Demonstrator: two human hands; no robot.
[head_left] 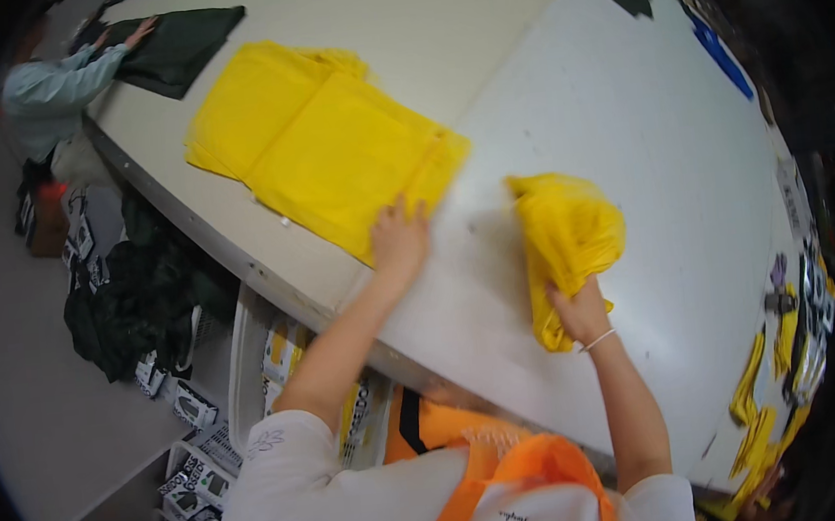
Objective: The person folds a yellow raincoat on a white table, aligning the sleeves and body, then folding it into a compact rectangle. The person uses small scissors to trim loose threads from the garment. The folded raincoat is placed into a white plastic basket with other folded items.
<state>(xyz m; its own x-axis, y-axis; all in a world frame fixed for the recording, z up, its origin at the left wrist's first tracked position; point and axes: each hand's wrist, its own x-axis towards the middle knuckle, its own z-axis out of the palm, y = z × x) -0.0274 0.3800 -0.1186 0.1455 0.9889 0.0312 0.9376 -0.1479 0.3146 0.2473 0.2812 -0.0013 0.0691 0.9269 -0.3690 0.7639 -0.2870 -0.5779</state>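
A large yellow folded cloth, apparently a garment [326, 149], lies spread on the table on the left. My left hand [401, 242] touches its near right corner, the fingers stretched out over the fabric. To the right, my right hand [580, 310] grips a crumpled yellow cloth bundle [570, 221] by its lower end. That bundle bulges at the top and seems to be standing or held just above the tabletop; I cannot tell which. The fingertips of my right hand are partly hidden in its folds.
The pale table [673, 196] has a curved-looking near edge. A person [55, 94] handles dark green cloth [181, 47] at the far left. Below the edge are a white bin [245, 352] of packages and dark clothes [136, 313]. Yellow strips [754, 409] lie at the right.
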